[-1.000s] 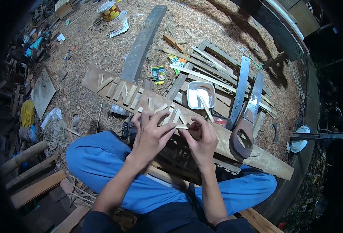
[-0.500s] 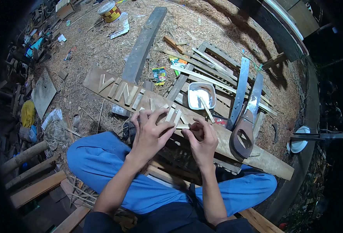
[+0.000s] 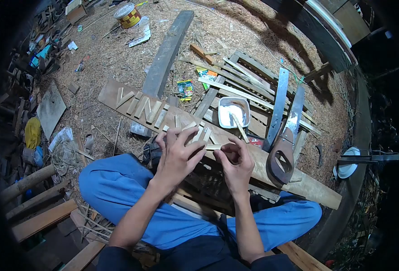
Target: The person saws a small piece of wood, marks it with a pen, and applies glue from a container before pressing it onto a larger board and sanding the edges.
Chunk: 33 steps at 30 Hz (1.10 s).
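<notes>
A long plank lies across in front of my lap, with small wooden strips set on it in letter-like shapes. My left hand is over the middle of the plank, its fingers spread against a few upright strips. Beside it, my right hand has thumb and forefinger curled together at the right end of a short flat strip. The left end of that strip lies near my left fingertips. The palms face down, so the exact finger contact is partly hidden.
Right of my hands, a handsaw rests on the plank beside a metal blade. A white tub holding white paste and a stick stands behind the plank. Slatted wood and a thick beam lie farther back on shavings.
My left thumb and fingers have shifted slightly, with the thumb a little lower. My right hand stays at the short strip, almost unmoved.
</notes>
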Available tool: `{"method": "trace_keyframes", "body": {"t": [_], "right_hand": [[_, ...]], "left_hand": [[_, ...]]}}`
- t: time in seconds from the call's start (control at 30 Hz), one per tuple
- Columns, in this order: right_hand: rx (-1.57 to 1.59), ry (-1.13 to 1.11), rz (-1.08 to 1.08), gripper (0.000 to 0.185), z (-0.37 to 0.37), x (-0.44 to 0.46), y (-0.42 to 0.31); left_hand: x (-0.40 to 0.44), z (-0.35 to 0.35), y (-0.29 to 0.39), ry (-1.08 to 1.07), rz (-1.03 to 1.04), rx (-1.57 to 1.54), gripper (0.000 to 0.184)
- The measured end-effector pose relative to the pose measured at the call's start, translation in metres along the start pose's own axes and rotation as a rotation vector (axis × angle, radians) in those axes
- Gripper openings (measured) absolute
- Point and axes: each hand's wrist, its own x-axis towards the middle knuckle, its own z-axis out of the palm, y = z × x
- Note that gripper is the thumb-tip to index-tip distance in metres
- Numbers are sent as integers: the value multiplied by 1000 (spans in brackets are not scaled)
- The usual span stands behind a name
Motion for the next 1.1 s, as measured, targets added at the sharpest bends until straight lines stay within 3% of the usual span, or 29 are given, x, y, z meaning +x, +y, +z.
{"method": "trace_keyframes", "body": {"t": [0.63,1.0,1.1], "right_hand": [[-34,-40,4,40,-4,-1,-3],[175,19,74,40,2,-6,3],[54,-31,16,41,-2,-4,8]], "left_hand": [[-1,-1,-1,1,5,58,18],[-2,-1,-3,-24,-10,-11,21],[-1,-2,-1,-29,-13,-14,21]]}}
